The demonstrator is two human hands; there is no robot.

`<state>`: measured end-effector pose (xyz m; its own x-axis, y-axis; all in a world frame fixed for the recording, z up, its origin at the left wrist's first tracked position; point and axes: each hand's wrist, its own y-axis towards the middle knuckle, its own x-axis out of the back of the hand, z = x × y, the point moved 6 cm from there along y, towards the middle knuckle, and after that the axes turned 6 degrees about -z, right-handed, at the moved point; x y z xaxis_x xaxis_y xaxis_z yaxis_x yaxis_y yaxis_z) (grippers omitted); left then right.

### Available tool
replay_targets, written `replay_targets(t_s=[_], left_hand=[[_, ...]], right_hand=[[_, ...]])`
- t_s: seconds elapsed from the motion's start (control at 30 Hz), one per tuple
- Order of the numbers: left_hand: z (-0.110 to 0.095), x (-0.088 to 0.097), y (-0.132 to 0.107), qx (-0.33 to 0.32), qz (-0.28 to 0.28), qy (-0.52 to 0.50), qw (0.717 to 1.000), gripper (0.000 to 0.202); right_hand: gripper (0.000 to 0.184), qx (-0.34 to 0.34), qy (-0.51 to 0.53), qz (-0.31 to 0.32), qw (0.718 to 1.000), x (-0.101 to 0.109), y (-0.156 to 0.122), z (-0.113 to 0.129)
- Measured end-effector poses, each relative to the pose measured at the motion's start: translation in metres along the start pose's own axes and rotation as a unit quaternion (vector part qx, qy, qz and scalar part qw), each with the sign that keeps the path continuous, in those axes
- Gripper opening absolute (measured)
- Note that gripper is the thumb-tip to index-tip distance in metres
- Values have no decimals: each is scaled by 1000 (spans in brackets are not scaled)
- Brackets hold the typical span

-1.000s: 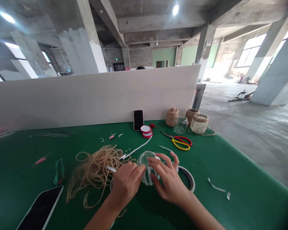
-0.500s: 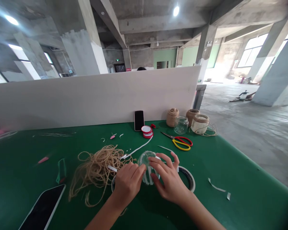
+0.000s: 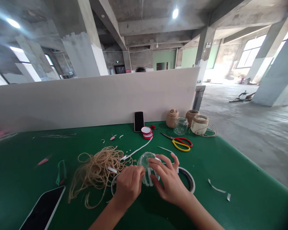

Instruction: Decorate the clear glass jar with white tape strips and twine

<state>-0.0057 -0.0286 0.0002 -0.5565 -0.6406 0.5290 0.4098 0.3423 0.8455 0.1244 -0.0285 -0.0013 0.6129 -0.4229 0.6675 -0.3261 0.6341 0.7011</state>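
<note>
Both hands are at the middle of the green table. A clear glass jar [image 3: 146,167] lies between them, with white strips stuck on its side. My left hand [image 3: 129,184] presses its fingertips against the jar's left side, and my right hand [image 3: 169,182] curves over its top and right side. A tangle of jute twine [image 3: 98,174] lies just left of my left hand. A long white strip [image 3: 136,151] runs from the twine toward the back. To the right of my right hand lies a roll of tape [image 3: 189,180], partly hidden by that hand.
The green table [image 3: 242,169] ends in an edge on the right, above a concrete floor. A white partition [image 3: 86,99] stands along the back. Before it are an upright phone [image 3: 139,121], red-and-white tape [image 3: 147,132], scissors [image 3: 180,143], and twine-wrapped jars [image 3: 199,124]. Another phone [image 3: 43,208] lies front left.
My left hand has shifted slightly lower along the jar's side. The jar and my right hand have barely moved.
</note>
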Motion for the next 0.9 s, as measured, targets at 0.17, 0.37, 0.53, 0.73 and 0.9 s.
replay_targets(t_s=[0.17, 0.37, 0.53, 0.73, 0.9], left_hand=[[-2, -1, -8, 22, 30, -24, 999, 10], [-4, 0, -38, 77, 222, -74, 969, 19], [4, 22, -68, 154, 385, -83, 906, 22], [18, 42, -89, 187, 383, -115, 897, 19], [16, 32, -80, 194, 287, -66, 936, 34]], right_hand=[[23, 5, -5, -2, 1000, 0, 1, 0], [22, 1, -6, -4, 1000, 0, 1, -2], [21, -7, -7, -13, 1000, 1, 0, -3], [22, -24, -22, -24, 999, 2, 2, -9], [23, -30, -40, -34, 998, 2, 3, -12]])
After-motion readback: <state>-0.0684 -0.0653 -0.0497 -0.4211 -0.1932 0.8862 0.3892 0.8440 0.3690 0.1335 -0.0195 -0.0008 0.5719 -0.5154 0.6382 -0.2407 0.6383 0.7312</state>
